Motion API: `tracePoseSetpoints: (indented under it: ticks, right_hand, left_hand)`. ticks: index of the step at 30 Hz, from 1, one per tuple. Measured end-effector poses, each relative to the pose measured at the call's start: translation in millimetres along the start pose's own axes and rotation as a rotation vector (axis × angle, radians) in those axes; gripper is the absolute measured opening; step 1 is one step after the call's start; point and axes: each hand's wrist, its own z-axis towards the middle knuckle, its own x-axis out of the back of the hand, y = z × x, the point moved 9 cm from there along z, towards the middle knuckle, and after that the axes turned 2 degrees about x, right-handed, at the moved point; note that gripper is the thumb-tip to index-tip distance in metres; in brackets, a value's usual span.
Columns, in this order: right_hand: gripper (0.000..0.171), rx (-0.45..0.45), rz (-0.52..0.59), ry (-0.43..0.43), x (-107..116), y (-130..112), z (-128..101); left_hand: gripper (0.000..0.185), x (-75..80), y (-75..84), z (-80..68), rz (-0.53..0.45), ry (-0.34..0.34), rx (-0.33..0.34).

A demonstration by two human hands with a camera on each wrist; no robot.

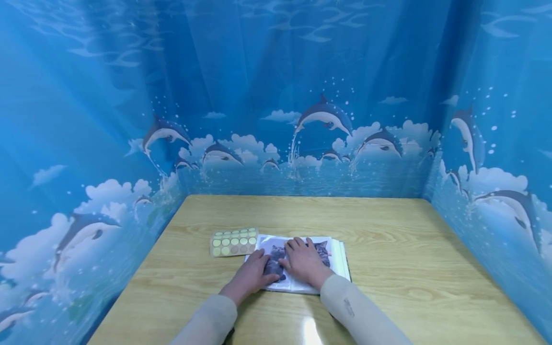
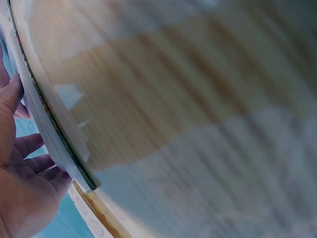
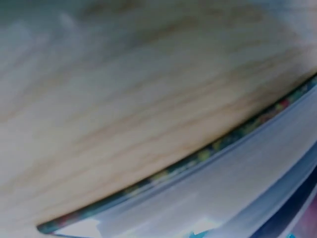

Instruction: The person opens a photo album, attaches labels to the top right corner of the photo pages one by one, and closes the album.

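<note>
Hands (image 1: 276, 268) flat on album (image 1: 336, 256), grip slack, holding nothing; sleeve may slide or crease under uneven press; stickers (image 1: 233, 241) just left.

Count: 1 table (image 1: 388, 249). 1 open album (image 1: 338, 258) with plastic sleeve pages, 1 cat photo (image 1: 321, 250) showing on top. 1 sticker sheet (image 1: 233, 241), 3 rows of round dots, exact dot count unreadable. 2 hands on the album: left hand (image 1: 254, 273), right hand (image 1: 304, 261).
</note>
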Motion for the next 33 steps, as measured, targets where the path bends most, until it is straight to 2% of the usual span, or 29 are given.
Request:
tracePoseSetpoints:
  ticks: [6, 19, 26, 33]
  right_hand:
    - [0.065, -0.027, 0.015, -0.036, 1.2, -2.9, -1.7]
    - [0.068, -0.031, 0.028, -0.003, -0.4, -0.9, -0.6]
    - [0.071, -0.039, 0.069, -0.056, -2.5, -0.7, 1.3]
    - [0.072, -0.027, 0.062, -0.042, -4.4, -3.9, -1.9]
  left_hand:
    - [0.073, 0.6, 0.2, -1.4, -0.01, -0.006, 0.007]
    - [0.072, -0.2, 1.4, -1.0, -0.01, -0.005, -0.003]
    - [0.072, 0.9, 2.0, -0.3, -0.011, 0.002, -0.014]
    - [0.072, 1.2, 0.3, -1.8, -0.018, 0.01, -0.023]
